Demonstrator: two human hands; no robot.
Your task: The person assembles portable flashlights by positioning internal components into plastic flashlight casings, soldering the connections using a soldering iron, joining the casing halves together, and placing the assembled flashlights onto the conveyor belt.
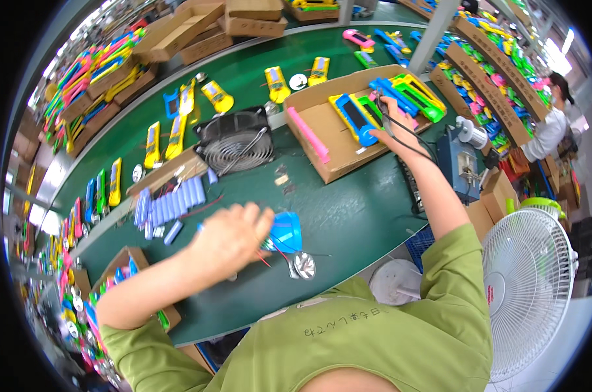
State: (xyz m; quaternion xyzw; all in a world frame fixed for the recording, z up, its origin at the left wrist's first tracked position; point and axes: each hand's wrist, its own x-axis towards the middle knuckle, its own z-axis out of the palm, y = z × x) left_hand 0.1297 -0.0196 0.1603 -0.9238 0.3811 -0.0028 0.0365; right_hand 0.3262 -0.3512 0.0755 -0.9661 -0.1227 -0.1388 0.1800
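My left hand point(234, 238), somewhat blurred, is curled over a blue plastic casing point(287, 232) on the green bench. The casing's round end sticks out to the right of the fingers. Thin red and dark wires run from it to a round silver lamp reflector point(303, 266). Farther off to the right, my right hand point(399, 123) reaches over a cardboard tray point(328, 171). Its fingers close on a thin tool with a black cord, seemingly a soldering iron, mostly hidden by the hand. Beneath that hand lies a blue lamp casing point(353, 117), beside green and blue ones.
A black fan point(236, 140) stands mid-bench, with purple cylindrical cells point(178, 199) left of it. Yellow casings point(276, 83) line the far side. A blue-grey box point(459, 163) carrying a wire spool point(472, 134) sits right, near a white fan point(528, 287). A co-worker point(551, 130) stands beyond.
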